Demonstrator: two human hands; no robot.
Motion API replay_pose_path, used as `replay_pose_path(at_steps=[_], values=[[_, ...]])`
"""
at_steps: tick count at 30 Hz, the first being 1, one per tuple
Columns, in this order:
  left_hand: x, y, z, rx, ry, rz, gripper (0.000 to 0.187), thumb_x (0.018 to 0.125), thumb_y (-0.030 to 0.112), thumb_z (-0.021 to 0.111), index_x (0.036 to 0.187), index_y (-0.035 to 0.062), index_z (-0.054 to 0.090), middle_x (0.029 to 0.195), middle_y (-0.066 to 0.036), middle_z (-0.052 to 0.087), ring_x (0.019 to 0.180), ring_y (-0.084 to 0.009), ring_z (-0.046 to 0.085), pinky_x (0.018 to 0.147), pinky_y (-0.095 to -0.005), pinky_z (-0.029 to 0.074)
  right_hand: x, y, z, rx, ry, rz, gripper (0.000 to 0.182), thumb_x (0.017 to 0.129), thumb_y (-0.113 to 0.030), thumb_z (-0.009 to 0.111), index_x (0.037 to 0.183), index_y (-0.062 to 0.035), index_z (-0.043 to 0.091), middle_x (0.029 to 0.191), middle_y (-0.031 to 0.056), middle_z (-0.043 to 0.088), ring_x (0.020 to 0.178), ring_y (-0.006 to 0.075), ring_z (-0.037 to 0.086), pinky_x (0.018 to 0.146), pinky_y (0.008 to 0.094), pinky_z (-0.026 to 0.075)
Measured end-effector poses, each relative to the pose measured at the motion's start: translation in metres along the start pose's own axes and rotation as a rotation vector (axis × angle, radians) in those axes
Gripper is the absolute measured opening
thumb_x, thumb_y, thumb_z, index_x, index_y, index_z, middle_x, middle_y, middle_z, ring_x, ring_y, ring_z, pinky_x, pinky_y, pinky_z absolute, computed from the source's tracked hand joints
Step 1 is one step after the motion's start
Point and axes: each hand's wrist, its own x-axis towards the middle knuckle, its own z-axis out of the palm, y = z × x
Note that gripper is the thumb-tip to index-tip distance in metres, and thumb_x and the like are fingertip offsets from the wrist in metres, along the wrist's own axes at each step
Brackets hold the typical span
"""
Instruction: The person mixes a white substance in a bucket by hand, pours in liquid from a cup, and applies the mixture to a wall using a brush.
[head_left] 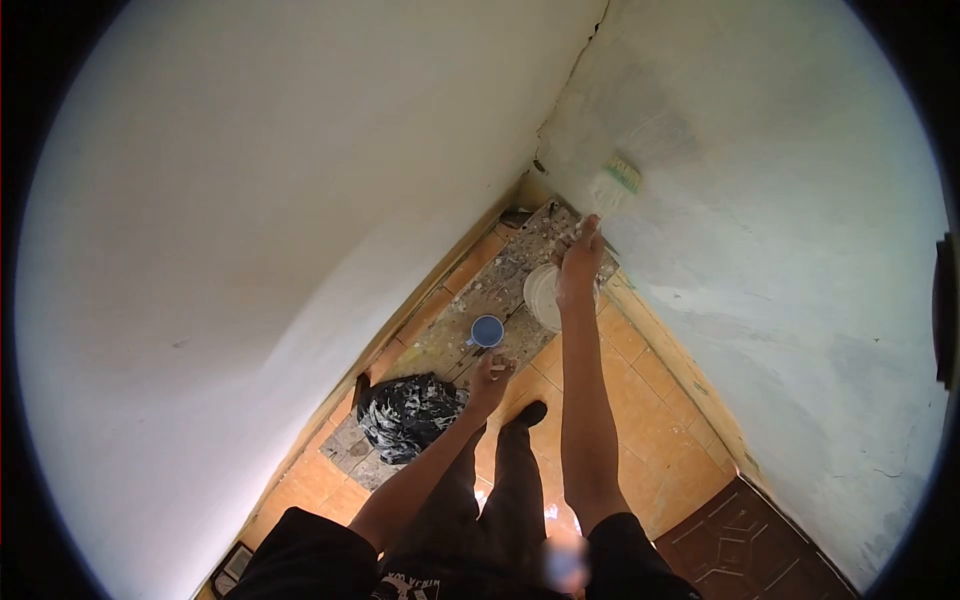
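Observation:
My right hand is stretched up along the right wall, its fingers closed round the handle of a wide paintbrush. The brush has pale and greenish bristles and lies close to the wall surface. Lower down, my left hand has curled fingers with something pale at them, too small to make out. Just above that hand stands a blue cup with a handle, on a paint-spattered wooden plank. A white bucket stands at the plank's right edge, partly hidden by my right forearm.
A paint-smeared black plastic bag lies on the plank's near end. White walls meet in a cracked corner. Orange tiles cover the floor, and a brown panelled door shows at bottom right.

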Motion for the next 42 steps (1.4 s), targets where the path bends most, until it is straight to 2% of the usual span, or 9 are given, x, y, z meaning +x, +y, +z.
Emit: replay_pose_path(at_steps=[8,14,19,23,29,31,35,38,42], values=[[0.0,0.017,0.012,-0.066,-0.035,0.016,0.033,0.089,0.015,0.064,0.119,0.0053,0.051,0.093,-0.008,0.064,0.084,-0.0168,0.064,0.073,-0.0296,0.05,0.094,0.013,-0.03,0.164,0.041,0.413,0.029,0.102,-0.035,0.04,0.082,-0.0138,0.039,0.053,-0.0021,0.028,0.041,0.0103,0.025,0.037,0.0263,0.02],[0.008,0.008,0.007,-0.045,-0.029,0.04,0.032,0.089,0.013,0.063,0.118,0.0039,0.051,0.096,-0.009,0.064,0.084,-0.0171,0.064,0.073,-0.03,0.05,0.031,0.014,-0.021,-0.003,0.093,0.071,0.031,0.102,-0.034,0.039,0.078,-0.0139,0.039,0.053,-0.0019,0.028,0.041,0.0102,0.026,0.036,0.0264,0.019],[0.015,0.016,0.004,-0.021,-0.044,0.042,0.032,0.09,0.013,0.062,0.119,0.003,0.05,0.097,-0.008,0.064,0.088,-0.0171,0.064,0.076,-0.0293,0.05,0.05,0.016,-0.027,0.243,0.122,0.456,0.03,0.102,-0.032,0.041,0.078,-0.0146,0.038,0.055,-0.003,0.029,0.042,0.0089,0.025,0.035,0.0254,0.018],[0.018,0.027,0.002,-0.096,-0.039,0.006,0.032,0.09,0.013,0.062,0.118,0.0019,0.049,0.098,-0.008,0.065,0.089,-0.0163,0.064,0.078,-0.0287,0.049,0.069,-0.03,-0.03,0.039,0.088,0.364,0.029,0.101,-0.031,0.043,0.078,-0.0152,0.038,0.056,-0.004,0.03,0.042,0.008,0.024,0.035,0.0246,0.019],[0.016,0.022,0.002,-0.072,-0.028,-0.032,0.029,0.09,0.013,0.063,0.111,0.0011,0.047,0.099,-0.008,0.065,0.09,-0.016,0.064,0.078,-0.0284,0.049,-0.032,-0.082,0.005,0.068,0.002,0.092,0.025,0.101,-0.03,0.045,0.083,-0.0142,0.038,0.056,-0.0048,0.029,0.042,0.0074,0.023,0.038,0.0244,0.018],[0.014,0.031,0.003,-0.06,-0.029,-0.038,0.029,0.09,0.013,0.063,0.111,0.0009,0.047,0.099,-0.009,0.065,0.091,-0.016,0.064,0.078,-0.0285,0.049,-0.008,-0.036,-0.022,-0.158,-0.076,0.0,0.024,0.1,-0.03,0.046,0.084,-0.0134,0.039,0.057,-0.0047,0.029,0.043,0.0072,0.024,0.038,0.0247,0.019],[0.012,0.028,0.004,-0.062,-0.036,0.001,0.031,0.09,0.013,0.063,0.114,0.0016,0.048,0.099,-0.009,0.065,0.092,-0.0166,0.064,0.077,-0.0289,0.049,0.036,-0.02,-0.03,-0.306,-0.143,0.058,0.023,0.101,-0.029,0.045,0.085,-0.013,0.041,0.058,-0.0049,0.031,0.044,0.0064,0.025,0.038,0.0245,0.02],[0.018,0.019,0.004,-0.078,-0.043,0.039,0.032,0.09,0.014,0.063,0.117,0.0029,0.049,0.099,-0.01,0.066,0.091,-0.0172,0.064,0.077,-0.0294,0.049,0.009,-0.094,-0.001,0.007,-0.022,0.3,0.022,0.101,-0.031,0.044,0.088,-0.013,0.043,0.058,-0.0055,0.032,0.044,0.0053,0.026,0.038,0.0239,0.021],[0.015,0.017,0.005,-0.04,-0.051,0.022,0.032,0.09,0.014,0.062,0.118,0.0044,0.05,0.098,-0.01,0.066,0.089,-0.0178,0.065,0.075,-0.0303,0.05,-0.061,-0.13,0.023,-0.141,-0.078,-0.11,0.027,0.101,-0.037,0.043,0.09,-0.0129,0.046,0.058,-0.006,0.033,0.044,0.0031,0.026,0.038,0.0228,0.021]])
